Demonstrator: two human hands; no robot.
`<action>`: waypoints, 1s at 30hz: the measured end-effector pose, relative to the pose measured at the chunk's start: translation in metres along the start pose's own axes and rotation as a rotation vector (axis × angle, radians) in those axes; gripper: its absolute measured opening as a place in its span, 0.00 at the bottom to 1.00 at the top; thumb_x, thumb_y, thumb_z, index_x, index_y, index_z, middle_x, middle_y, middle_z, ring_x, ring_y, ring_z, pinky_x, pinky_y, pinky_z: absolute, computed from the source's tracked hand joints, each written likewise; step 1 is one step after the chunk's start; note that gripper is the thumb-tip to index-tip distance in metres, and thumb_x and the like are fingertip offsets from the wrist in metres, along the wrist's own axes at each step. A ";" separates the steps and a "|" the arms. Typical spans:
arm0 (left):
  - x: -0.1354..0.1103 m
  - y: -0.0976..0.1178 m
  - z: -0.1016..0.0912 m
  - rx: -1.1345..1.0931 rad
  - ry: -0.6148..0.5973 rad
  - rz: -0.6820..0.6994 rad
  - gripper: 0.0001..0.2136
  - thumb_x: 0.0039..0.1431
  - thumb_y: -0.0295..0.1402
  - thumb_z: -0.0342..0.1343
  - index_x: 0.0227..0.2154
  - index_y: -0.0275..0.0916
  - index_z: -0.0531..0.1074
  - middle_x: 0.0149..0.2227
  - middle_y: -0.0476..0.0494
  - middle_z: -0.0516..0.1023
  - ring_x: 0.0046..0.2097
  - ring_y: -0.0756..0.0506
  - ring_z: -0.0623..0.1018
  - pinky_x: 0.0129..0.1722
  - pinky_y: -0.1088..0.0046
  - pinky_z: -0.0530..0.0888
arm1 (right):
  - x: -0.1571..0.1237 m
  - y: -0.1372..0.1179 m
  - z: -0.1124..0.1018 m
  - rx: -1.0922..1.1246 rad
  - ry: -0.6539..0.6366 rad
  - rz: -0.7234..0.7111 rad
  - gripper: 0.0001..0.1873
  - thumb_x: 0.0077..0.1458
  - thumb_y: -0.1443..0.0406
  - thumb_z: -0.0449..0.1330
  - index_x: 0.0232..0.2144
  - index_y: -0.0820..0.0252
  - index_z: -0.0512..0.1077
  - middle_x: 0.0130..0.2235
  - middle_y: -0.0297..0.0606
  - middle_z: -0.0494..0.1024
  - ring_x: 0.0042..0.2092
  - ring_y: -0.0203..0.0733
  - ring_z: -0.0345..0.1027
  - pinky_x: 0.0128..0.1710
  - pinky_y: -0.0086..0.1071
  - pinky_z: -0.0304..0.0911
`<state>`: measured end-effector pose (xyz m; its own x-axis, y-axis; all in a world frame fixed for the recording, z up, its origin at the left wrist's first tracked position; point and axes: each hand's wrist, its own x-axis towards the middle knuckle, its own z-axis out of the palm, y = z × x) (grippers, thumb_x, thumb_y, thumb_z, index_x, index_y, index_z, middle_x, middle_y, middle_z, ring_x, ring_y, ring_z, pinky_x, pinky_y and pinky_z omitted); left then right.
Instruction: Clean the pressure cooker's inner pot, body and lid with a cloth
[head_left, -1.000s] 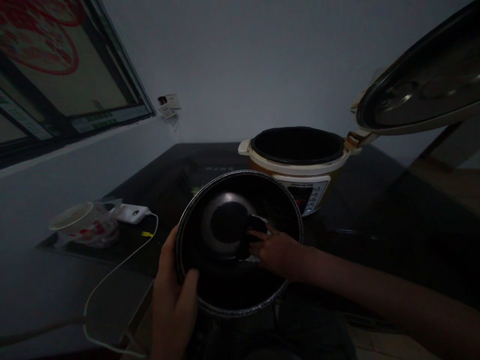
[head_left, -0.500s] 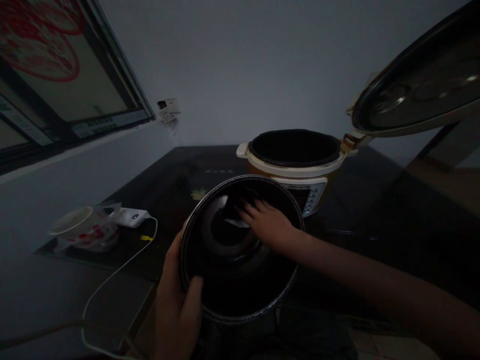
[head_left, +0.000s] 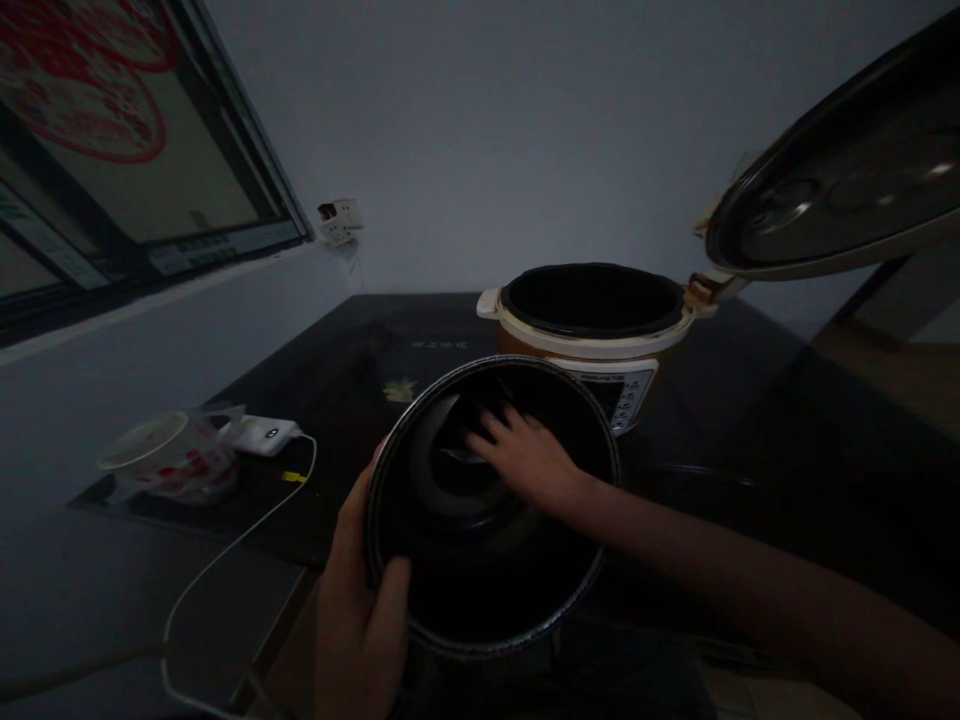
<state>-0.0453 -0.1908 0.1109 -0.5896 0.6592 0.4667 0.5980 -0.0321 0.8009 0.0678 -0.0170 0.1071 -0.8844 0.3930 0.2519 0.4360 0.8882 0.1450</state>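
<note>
A round black inner pot [head_left: 495, 585] with a pale rim is tilted so that its inside faces me. My left hand [head_left: 367, 590] grips its left edge, thumb over the rim and fingers behind the outer wall. Inside the pot is my right hand [head_left: 525, 460], its fingers stretched and spread near the bottom. A whitish patch by those fingertips may be a reflection or something thin; I cannot tell which. Behind the pot stands an electric pressure cooker [head_left: 600, 347], its lid [head_left: 840, 200] raised to the right and its dark cavity showing. The pot partly covers the cooker's front panel.
On the dark glossy table [head_left: 315, 350] at left are a tub in a plastic bag [head_left: 180, 465] and a white power strip [head_left: 262, 435] with a cable [head_left: 247, 535] hanging off the edge. A wall socket [head_left: 341, 220] is beside the window [head_left: 142, 150]. The room is dim.
The pot and my left hand have shifted slightly right and down in the view. My right hand's fingers have moved a little inside the pot.
</note>
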 end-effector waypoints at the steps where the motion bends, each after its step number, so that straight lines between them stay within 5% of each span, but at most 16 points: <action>1: 0.000 0.000 0.000 -0.003 -0.006 0.009 0.27 0.59 0.26 0.49 0.61 0.53 0.60 0.62 0.51 0.66 0.62 0.43 0.65 0.60 0.64 0.65 | -0.003 -0.001 0.001 -0.008 -0.010 0.019 0.21 0.63 0.71 0.49 0.57 0.54 0.64 0.62 0.47 0.61 0.57 0.58 0.61 0.45 0.46 0.69; 11: 0.000 -0.007 0.002 0.013 0.032 -0.016 0.27 0.58 0.26 0.50 0.61 0.52 0.60 0.61 0.49 0.66 0.62 0.42 0.65 0.61 0.61 0.64 | -0.023 -0.042 0.018 0.073 -0.275 0.047 0.15 0.61 0.72 0.50 0.47 0.59 0.72 0.50 0.49 0.73 0.47 0.57 0.70 0.33 0.44 0.72; 17: 0.003 -0.001 0.004 0.010 0.018 0.041 0.28 0.57 0.24 0.48 0.60 0.51 0.60 0.61 0.50 0.67 0.62 0.43 0.65 0.61 0.63 0.64 | -0.027 -0.054 0.012 0.214 -0.387 -0.029 0.16 0.56 0.74 0.54 0.45 0.62 0.72 0.43 0.47 0.77 0.41 0.51 0.74 0.35 0.43 0.72; 25: 0.003 0.001 0.010 -0.059 0.054 0.020 0.25 0.58 0.26 0.48 0.60 0.46 0.61 0.61 0.46 0.67 0.63 0.42 0.65 0.62 0.62 0.62 | -0.026 -0.067 -0.001 0.560 -0.265 -0.032 0.22 0.48 0.75 0.54 0.47 0.62 0.70 0.45 0.46 0.77 0.45 0.51 0.73 0.39 0.41 0.70; 30: 0.005 -0.007 0.007 -0.119 0.053 -0.014 0.25 0.56 0.28 0.50 0.59 0.44 0.62 0.61 0.44 0.67 0.63 0.40 0.64 0.62 0.59 0.62 | -0.024 -0.066 -0.008 1.065 -0.107 0.081 0.24 0.44 0.75 0.55 0.46 0.61 0.72 0.45 0.41 0.78 0.47 0.44 0.72 0.45 0.32 0.66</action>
<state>-0.0484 -0.1826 0.1053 -0.6274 0.6195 0.4718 0.5229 -0.1137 0.8448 0.0617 -0.0870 0.0987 -0.8920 0.4326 0.1309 0.1696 0.5888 -0.7903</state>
